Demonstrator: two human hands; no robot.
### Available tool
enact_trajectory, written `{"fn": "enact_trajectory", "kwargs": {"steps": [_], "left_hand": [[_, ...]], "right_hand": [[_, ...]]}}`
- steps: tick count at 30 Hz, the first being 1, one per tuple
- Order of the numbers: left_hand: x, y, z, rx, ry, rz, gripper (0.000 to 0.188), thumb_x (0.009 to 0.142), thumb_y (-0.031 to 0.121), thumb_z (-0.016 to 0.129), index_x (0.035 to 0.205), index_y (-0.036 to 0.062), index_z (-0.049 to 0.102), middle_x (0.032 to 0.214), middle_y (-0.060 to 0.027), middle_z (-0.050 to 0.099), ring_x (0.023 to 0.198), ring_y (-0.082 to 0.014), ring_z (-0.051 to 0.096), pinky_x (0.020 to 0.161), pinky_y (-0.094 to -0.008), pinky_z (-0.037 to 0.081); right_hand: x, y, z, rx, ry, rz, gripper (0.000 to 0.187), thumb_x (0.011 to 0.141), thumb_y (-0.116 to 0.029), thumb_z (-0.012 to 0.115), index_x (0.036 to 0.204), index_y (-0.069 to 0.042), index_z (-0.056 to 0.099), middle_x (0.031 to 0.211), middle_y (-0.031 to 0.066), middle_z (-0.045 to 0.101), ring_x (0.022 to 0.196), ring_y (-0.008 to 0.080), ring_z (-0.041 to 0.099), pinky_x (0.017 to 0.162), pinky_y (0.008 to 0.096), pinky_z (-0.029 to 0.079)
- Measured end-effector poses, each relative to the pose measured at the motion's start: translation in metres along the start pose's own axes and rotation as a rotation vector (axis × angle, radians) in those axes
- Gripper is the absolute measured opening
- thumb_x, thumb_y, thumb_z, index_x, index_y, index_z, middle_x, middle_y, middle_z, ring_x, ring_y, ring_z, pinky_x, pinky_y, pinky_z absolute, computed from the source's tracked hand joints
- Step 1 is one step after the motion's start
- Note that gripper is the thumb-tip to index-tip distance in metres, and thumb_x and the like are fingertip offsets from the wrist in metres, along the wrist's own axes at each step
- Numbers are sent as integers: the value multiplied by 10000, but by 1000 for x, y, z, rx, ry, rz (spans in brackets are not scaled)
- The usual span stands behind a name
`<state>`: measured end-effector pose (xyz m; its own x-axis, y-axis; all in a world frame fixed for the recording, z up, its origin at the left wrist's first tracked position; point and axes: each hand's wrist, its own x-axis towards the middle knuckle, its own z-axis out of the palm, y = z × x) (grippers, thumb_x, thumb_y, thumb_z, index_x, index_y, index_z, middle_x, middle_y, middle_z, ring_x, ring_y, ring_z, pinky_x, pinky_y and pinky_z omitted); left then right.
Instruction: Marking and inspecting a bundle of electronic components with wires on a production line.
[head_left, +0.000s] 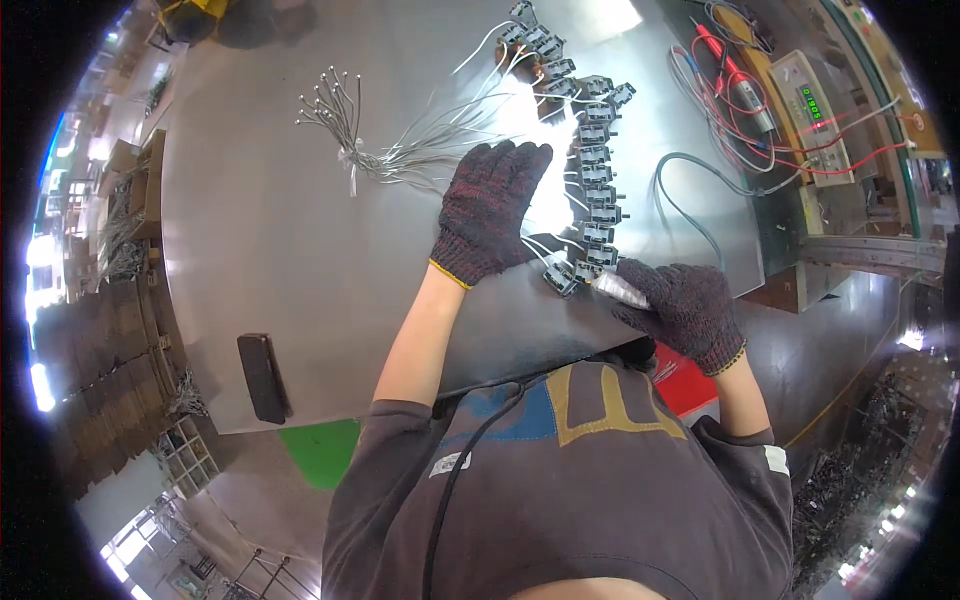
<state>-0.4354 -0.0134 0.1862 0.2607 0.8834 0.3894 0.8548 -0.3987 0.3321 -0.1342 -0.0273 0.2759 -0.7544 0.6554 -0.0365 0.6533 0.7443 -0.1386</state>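
Observation:
Both my hands wear dark knitted gloves flecked with red. My left hand (492, 208) lies flat over the metal table (300, 250), fingers stretched out, beside the white wires. A curved row of small black switch-like parts (597, 173), each with a white wire, runs up the table to its right. The wires gather into a tied bundle (375, 162) ending in thin metal probes (335, 100). At the near end of the row, my right hand (695, 308) is closed around a silvery-white object (622, 290) whose kind I cannot make out. Its tip is next to the last black parts.
A black phone-like object (262, 378) lies near the left table edge. At the right stand a meter with a green display (812, 110), a red-handled probe (712, 45) and a grey cable (690, 160). Cardboard (105, 360) is stacked at the left.

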Motion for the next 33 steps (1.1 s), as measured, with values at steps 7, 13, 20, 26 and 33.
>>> {"fn": "enact_trajectory", "kwargs": {"steps": [7, 13, 20, 26, 33], "left_hand": [[0, 2, 0, -9, 2, -6, 1038, 758, 636, 845, 1593, 120, 507, 1556, -159, 579, 1434, -380, 541, 1258, -567, 360], [0, 2, 0, -10, -5, -7, 1050, 747, 643, 852, 1596, 130, 507, 1556, -152, 579, 1439, -389, 535, 1266, -567, 352], [-1, 1, 2, 20, 10, -16, 1051, 756, 665, 839, 1601, 138, 505, 1566, -148, 573, 1443, -382, 532, 1264, -564, 350], [0, 2, 6, -7, 11, -13, 1002, 792, 665, 816, 1594, 145, 516, 1553, -155, 588, 1431, -387, 541, 1260, -565, 355], [-1, 2, 8, 11, 36, -2, 1000, 798, 670, 811, 1595, 145, 514, 1550, -150, 590, 1429, -385, 544, 1254, -569, 363]], "right_hand": [[-1, 6, 5, 2, -51, -7, 494, 984, -533, 726, 1352, -203, 707, 801, 62, 731, 710, 260, 738, 610, 431, 563], [1, 10, 6, 18, -14, -41, 489, 979, -533, 735, 1346, -210, 714, 801, 64, 732, 705, 257, 735, 602, 421, 560], [3, 8, -1, -32, -15, -4, 495, 955, -555, 758, 1319, -222, 722, 778, 63, 741, 680, 252, 745, 591, 413, 556], [-6, -31, 1, 280, 148, 179, 488, 956, -566, 765, 1296, -220, 722, 750, 77, 754, 625, 263, 744, 588, 407, 557], [2, -58, 5, 206, 115, 284, 421, 966, -474, 785, 1254, -177, 709, 789, 115, 750, 658, 315, 742, 605, 436, 563]]}}
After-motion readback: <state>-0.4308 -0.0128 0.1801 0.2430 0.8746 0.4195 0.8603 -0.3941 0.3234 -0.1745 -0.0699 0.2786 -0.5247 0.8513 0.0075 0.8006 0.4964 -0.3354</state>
